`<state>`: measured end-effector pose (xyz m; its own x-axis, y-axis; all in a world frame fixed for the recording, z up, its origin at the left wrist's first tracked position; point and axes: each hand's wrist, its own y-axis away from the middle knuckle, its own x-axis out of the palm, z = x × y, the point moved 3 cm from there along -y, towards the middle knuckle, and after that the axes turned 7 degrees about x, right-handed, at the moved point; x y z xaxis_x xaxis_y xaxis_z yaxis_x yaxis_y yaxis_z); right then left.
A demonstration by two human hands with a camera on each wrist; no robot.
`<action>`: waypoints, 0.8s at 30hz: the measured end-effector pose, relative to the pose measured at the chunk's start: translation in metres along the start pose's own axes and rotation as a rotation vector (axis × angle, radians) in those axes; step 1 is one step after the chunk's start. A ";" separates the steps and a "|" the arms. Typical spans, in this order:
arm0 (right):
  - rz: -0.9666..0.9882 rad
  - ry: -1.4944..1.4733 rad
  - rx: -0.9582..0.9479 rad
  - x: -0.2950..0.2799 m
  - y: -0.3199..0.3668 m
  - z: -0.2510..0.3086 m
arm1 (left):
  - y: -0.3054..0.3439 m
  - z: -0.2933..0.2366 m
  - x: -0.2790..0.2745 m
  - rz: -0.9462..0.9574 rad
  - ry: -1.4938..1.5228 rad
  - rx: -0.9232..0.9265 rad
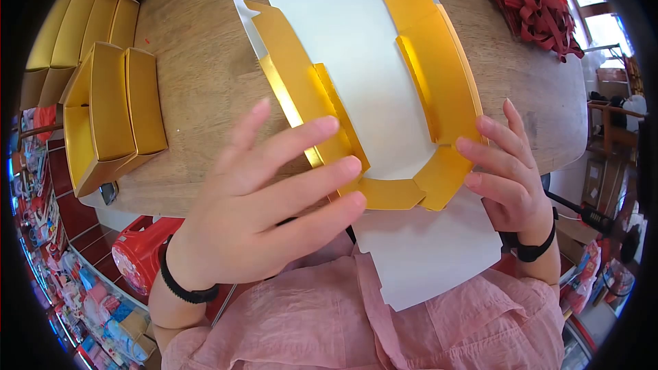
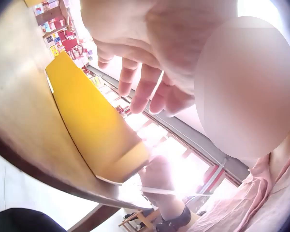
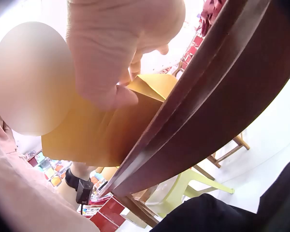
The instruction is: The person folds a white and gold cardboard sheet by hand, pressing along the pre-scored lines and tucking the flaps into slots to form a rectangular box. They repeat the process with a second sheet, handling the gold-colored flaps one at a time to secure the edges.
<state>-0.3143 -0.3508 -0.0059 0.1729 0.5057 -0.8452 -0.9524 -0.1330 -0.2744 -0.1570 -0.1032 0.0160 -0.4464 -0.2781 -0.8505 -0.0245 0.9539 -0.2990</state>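
Note:
A partly folded gold carton [image 1: 442,68] with a white inner base [image 1: 336,41] lies tilted at the table's near edge. Its gold side walls stand up, and a white flap [image 1: 432,253] extends over the person's lap. The left hand [image 1: 267,199] has its fingers spread above the carton's left wall; in the left wrist view this hand [image 2: 140,48] hovers apart from the gold wall [image 2: 92,121]. At the lower right corner, the right hand [image 1: 510,178] pinches the wall. The right wrist view shows that hand's [image 3: 116,53] thumb against the gold outer side [image 3: 96,130].
Gold boxes [image 1: 113,103] stand at the table's left, with more [image 1: 75,24] behind. Red bags with ribbons [image 1: 528,3] lie at the far right corner. A red object [image 1: 140,253] is below the table's left edge. The curved wooden table edge [image 3: 208,111] runs beside the right hand.

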 end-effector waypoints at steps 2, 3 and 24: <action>0.019 0.015 -0.019 -0.003 -0.002 -0.003 | -0.005 -0.003 0.004 0.039 -0.053 0.046; 0.024 0.085 -0.056 -0.005 -0.003 -0.004 | -0.008 -0.004 0.005 0.077 -0.066 0.036; -0.072 0.147 -0.119 -0.008 -0.026 0.009 | -0.020 -0.005 0.004 -0.053 -0.216 0.003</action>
<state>-0.2937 -0.3433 0.0123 0.2829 0.3891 -0.8767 -0.9011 -0.2053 -0.3819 -0.1630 -0.1225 0.0207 -0.2429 -0.3453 -0.9065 -0.0401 0.9373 -0.3463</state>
